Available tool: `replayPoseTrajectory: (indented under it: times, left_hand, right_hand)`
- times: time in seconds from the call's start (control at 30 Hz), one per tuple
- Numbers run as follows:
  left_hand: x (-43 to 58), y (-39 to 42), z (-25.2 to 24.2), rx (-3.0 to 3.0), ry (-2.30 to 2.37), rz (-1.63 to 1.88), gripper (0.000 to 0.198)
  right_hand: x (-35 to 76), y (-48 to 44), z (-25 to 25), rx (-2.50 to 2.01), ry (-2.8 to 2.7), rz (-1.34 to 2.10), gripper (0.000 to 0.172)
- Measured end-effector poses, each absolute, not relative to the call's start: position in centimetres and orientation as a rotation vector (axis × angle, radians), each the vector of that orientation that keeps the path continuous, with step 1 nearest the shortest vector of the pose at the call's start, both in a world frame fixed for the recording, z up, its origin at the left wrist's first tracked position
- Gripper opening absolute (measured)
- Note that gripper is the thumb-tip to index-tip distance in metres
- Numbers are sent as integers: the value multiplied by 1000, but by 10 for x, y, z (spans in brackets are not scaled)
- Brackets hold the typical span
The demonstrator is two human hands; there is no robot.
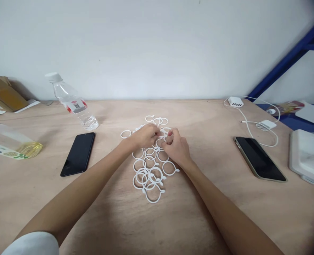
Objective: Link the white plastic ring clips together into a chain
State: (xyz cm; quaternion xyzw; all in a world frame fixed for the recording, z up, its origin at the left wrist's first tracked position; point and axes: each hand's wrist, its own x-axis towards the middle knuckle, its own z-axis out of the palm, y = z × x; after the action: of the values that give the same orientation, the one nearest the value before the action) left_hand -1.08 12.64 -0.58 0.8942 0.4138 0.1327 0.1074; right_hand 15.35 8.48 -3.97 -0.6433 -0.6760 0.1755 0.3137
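While your left hand (145,136) and right hand (177,147) each close their grip on white rings (149,170) mid-worktop (119,212), a black phone (78,153) lies at nine o'clock.

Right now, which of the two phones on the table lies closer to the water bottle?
The black phone on the left, just below the tilted water bottle. The other phone lies far right, near the white charger and its cable.
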Motion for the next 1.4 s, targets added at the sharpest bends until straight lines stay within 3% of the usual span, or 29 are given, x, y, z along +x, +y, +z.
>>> replayPoseTrajectory:
  times: [0.27, 0.5, 0.8, 0.93, 1.1, 1.4]
  left_hand:
    - [-23, 118, -14, 2637, 1285, 452, 25]
    - [-14, 84, -8, 2311, 1548, 756, 26]
    - [-11, 56, -1, 1924, 1450, 1063, 23]
    - [-15, 51, -2, 1894, 1495, 1026, 31]
    - [-17, 52, -9, 2014, 1415, 887, 29]
    - [-13, 48, -8, 2046, 1521, 890, 35]
  right_hand:
    - [155, 86, -43, -1624, -1719, 459, 28]
    - [153, 82, -42, -1293, -1608, 486, 27]
    - [157, 83, -41, -1077, -1600, 831, 26]
    - [160, 82, -36, -977, -1554, 1066, 34]
    - [162, 82, -29, -952, -1518, 1304, 28]
    - [164, 88, -33, -991, -1580, 1253, 25]
